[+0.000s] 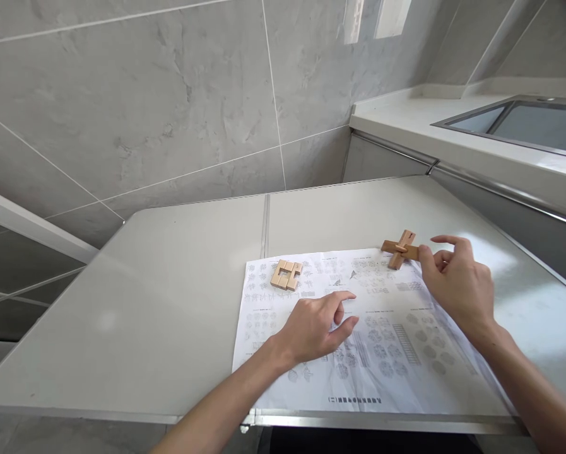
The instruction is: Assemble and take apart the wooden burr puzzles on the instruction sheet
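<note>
On the printed paper sheet, my left hand hovers or rests with thumb and index finger apart and nothing between them. A cross-shaped wooden interlocking puzzle of crossed bars stands at the sheet's far right edge. Beside it is my right hand, its thumb tip at the puzzle's right bar end. The right index finger is stretched out, apart from the thumb, and the other fingers curl. Left of centre, a light wooden block puzzle lies on the sheet, a square-like group with a gap in its middle.
Sheet and puzzles are on a white folding table with a seam across it and a metal front edge. Behind it rises a grey tiled wall. A white counter with a sink stands at the right.
</note>
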A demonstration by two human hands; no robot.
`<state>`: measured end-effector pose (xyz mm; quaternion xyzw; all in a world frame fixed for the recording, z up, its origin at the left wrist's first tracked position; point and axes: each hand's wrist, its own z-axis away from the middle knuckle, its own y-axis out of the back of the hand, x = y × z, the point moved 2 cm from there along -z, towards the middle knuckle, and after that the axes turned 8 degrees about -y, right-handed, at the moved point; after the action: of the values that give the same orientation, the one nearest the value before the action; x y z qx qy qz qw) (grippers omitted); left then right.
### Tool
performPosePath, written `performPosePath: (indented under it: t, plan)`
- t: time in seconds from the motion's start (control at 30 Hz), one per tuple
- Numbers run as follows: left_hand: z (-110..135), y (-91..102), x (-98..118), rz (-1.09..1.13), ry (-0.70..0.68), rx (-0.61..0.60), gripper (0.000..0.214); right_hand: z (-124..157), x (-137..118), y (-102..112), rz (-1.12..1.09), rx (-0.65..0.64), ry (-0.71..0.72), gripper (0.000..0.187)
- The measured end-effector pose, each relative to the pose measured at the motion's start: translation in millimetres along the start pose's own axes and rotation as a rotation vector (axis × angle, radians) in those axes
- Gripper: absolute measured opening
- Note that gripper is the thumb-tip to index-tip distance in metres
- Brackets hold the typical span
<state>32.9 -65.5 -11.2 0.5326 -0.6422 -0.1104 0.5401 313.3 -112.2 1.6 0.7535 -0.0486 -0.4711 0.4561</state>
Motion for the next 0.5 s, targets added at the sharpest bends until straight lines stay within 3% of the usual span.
performPosePath:
  t: [0.13, 0.23, 0.37, 0.43, 0.5]
  plan:
    - [-4, 9.9, -1, -0.079, 0.004, 0.113, 0.029, 7, -14, 11, -0.071, 0.101, 0.074, 0.027]
    - [-9, 26.7, -7, -0.164, 0.031, 0.217, 0.022, 14, -30, 13, -0.185, 0.072, 0.199, 0.024]
    - [-12, 56.9, -24, -0.238, 0.091, 0.298, 0.023, 27, -55, -2, -0.293, -0.239, 0.365, 0.022]
    - [-10, 70.5, -35, -0.251, 0.157, 0.248, 0.035, 33, -64, -16, -0.251, -0.408, 0.419, 0.020]
    - [-5, 80.8, -45, -0.256, 0.187, 0.123, 0.057, 37, -71, -31, -0.209, -0.521, 0.470, 0.022]
